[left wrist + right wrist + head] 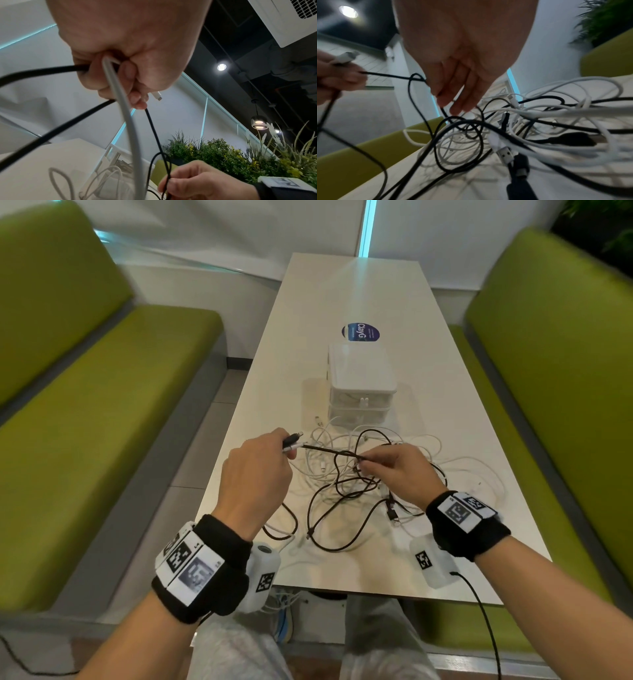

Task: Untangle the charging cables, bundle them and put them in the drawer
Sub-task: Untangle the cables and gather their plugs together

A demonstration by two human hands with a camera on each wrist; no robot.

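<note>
A tangle of black cables (329, 501) and white cables (455, 470) lies on the white table (342, 302) in front of me. My left hand (260, 463) is raised above the table's left side and grips the plug ends of a black cable (42, 70) and a white cable (120, 94). A stretch of black cable (329, 450) runs taut from it to my right hand (394, 470), which pinches that cable (418, 79) at a loop above the pile. A small white drawer unit (359, 381) stands behind the tangle, its drawers closed.
Green benches (102, 405) flank the table on both sides. A round blue sticker (360, 332) lies on the table behind the drawer unit. Loose plugs (505, 154) lie among the cables near my right wrist. Plants (240, 159) stand beyond the right bench.
</note>
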